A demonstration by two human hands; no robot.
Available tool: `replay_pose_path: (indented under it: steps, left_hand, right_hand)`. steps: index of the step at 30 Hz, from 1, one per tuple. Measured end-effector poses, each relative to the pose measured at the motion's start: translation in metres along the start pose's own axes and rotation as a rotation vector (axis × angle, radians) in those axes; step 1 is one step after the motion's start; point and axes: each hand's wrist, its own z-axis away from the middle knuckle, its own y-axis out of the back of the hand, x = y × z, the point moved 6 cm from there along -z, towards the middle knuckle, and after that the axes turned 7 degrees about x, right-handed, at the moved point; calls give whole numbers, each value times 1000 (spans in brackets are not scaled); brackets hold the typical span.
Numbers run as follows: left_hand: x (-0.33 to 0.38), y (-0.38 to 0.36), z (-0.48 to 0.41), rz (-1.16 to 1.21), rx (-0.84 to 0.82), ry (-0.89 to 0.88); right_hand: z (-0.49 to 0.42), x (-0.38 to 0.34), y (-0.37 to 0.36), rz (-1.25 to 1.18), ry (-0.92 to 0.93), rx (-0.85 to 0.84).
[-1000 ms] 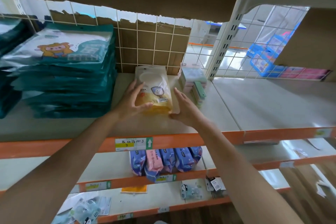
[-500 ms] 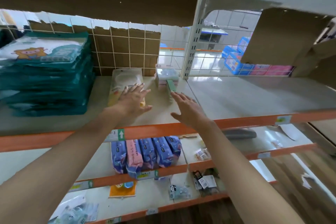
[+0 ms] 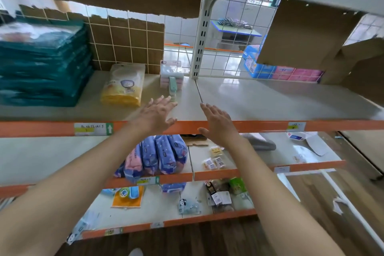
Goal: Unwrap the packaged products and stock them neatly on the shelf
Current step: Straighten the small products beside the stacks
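Orange trim fronts the lower tier nearest the viewer, where blue and pink pouches stand in a row at its front edge. Just above and beyond, both forearms reach in over the orange lip of the shelf being stocked. The left hand is spread with its fingers straight, holding nothing and hovering near the lip. The right hand is just beside it on the right, likewise flat and splayed, with nothing in it.

Beyond the left hand's fingertips lies the yellow pack, flat on the shelf with its length running front to back, apart from both hands. To its left sits a tall teal stack of flat bags. To its right, a pastel pack with a green handle stands close to the white upright. At the far back, a wire grid is partly backed with brown cardboard.

The placing of this pack looks finished: it rests squarely and nothing touches it. The next move, as I judge it, calls for fetching another wrapped product from out of view. That one wants stripping of its outer wrap, then setting in line with the yellow pack, edges parallel.
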Motion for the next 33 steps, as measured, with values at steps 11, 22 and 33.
replay_pose_path:
  steps: [11,22,33]
  left_hand:
    - [-49,1,-55,444,73,202]
    - [-100,-26,-116,608,127,478]
    - [-106,-37,-165,498,68,507]
  right_hand:
    - [-77,-7,-10,-91,31,15]
    - [-148,16,-38,-141,-140,41]
    - [-217,20,-63,-322,-167,24]
